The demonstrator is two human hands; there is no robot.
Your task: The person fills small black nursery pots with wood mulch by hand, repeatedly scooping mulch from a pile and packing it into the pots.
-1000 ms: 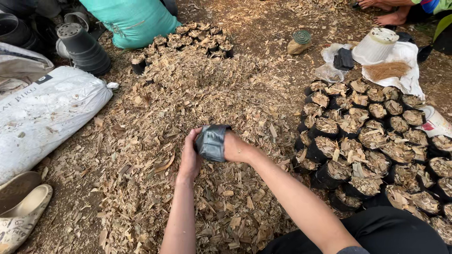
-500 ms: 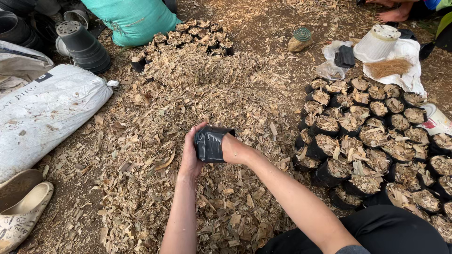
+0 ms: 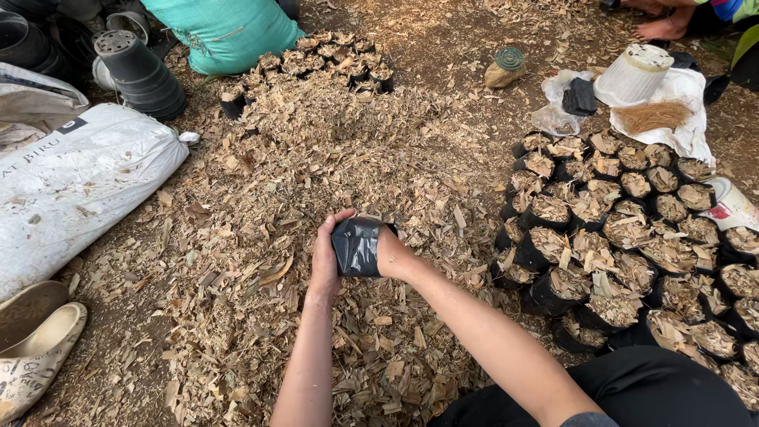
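Both hands are on a small black bag [image 3: 360,247], held just above the heap of dry chips [image 3: 316,174]: the left hand [image 3: 324,261] clasps its near side, thumb over the top, and the right hand [image 3: 393,255] presses in from the other side, fingers hidden behind the plastic. By the look of it the bag is being opened or shaped at the mouth, not yet packed; filling it would call for the mouth held wide and chips scooped in from the heap right beneath. To the right stands a tight cluster of filled bags [image 3: 624,229], each topped with the same chips. A second, smaller cluster [image 3: 332,55] sits at the heap's far edge. Stacked black pots [image 3: 138,71] stand upturned at top left, beside a white sack [image 3: 79,182].
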